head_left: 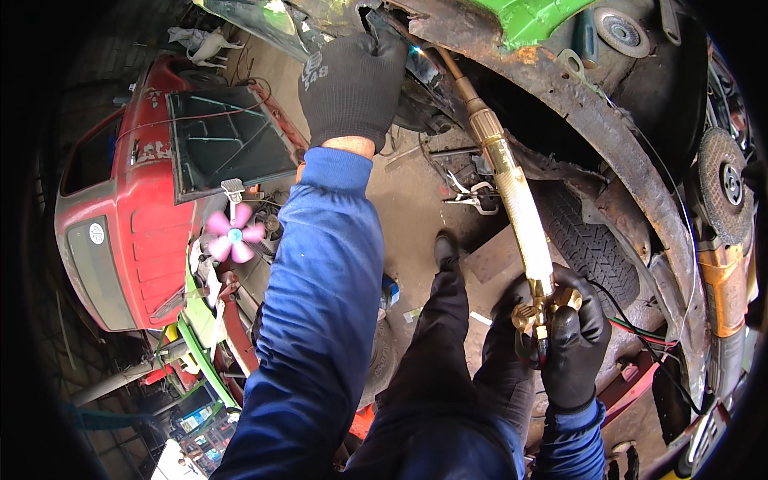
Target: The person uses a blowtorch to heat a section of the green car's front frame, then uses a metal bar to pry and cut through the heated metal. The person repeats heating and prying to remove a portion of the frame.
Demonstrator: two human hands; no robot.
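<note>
My right hand (578, 340), in a black glove, is closed around the valve end of a brass gas torch (516, 196). The torch slants up and left, its thin copper-coloured tip ending by a small bright blue-white glow at a rusty metal edge. Close to that glow, my left hand (352, 90) is balled up in a dark knit glove against the torn sheet metal. What its fingers grip is hidden. A curved, rusted car body panel (596, 136) sweeps from the top down the right side, with green paint (538, 18) above it.
An angle grinder (724, 264) and a loose abrasive disc (622, 32) lie on the right. Below the panel is a tyre (592, 248). Locking pliers (474, 196) lie on the floor. At left stand a red vehicle cab (152, 216) and a pink-bladed fan (234, 234). Hoses trail at lower right.
</note>
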